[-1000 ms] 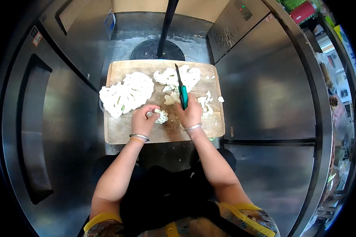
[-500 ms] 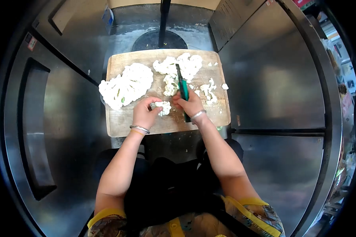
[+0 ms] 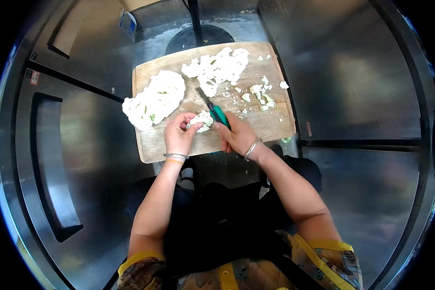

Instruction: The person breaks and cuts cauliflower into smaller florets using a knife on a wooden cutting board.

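My left hand [image 3: 180, 135] pinches a small white cauliflower floret [image 3: 202, 121] above the near half of a wooden cutting board [image 3: 154, 149]. Closed around the green handle of a knife [image 3: 219, 115] is my right hand [image 3: 239, 134], just right of the floret. The dark blade points up and to the left, past the floret. A large cauliflower head [image 3: 157, 100] lies at the board's left side. Cut florets [image 3: 218, 67] are heaped at the far middle.
Stem pieces and trimmings [image 3: 262, 93] are scattered on the board's right side. Steel cabinets stand close on the left [image 3: 96, 159] and right [image 3: 353, 87]. Behind the board, a dark post [image 3: 195, 21] rises from a round base [image 3: 212, 35].
The knife has tilted, its blade now leaning left toward the floret instead of pointing nearly straight away. My left hand still holds the floret. The whole view has shifted and turned slightly.
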Action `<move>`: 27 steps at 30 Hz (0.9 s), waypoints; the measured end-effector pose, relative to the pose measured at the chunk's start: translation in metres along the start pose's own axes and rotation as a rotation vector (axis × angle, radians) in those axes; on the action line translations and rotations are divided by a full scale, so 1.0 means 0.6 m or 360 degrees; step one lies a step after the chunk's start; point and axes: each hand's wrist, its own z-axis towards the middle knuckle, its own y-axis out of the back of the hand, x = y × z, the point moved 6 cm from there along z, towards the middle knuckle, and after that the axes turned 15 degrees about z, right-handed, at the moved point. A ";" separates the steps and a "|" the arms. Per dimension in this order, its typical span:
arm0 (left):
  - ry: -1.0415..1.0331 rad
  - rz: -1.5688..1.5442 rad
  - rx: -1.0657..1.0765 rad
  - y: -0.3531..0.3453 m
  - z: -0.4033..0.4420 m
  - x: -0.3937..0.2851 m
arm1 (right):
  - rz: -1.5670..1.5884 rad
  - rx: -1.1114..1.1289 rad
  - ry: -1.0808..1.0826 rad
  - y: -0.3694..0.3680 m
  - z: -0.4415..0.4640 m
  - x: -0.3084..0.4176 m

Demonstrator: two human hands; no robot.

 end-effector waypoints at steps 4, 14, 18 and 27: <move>-0.0015 0.0000 0.0127 0.002 -0.005 -0.019 | -0.0350 0.0049 -0.0061 0.000 -0.014 -0.033; -0.0062 -0.0036 0.0195 -0.001 -0.001 -0.021 | -0.0670 -0.0001 0.0109 0.006 -0.045 -0.006; -0.0046 0.0015 0.0128 -0.005 0.005 -0.034 | -0.0813 0.0005 0.0253 0.000 -0.058 -0.003; -0.0037 0.0027 0.0110 -0.014 0.007 -0.059 | -0.1205 -0.0002 0.0137 0.002 -0.064 -0.003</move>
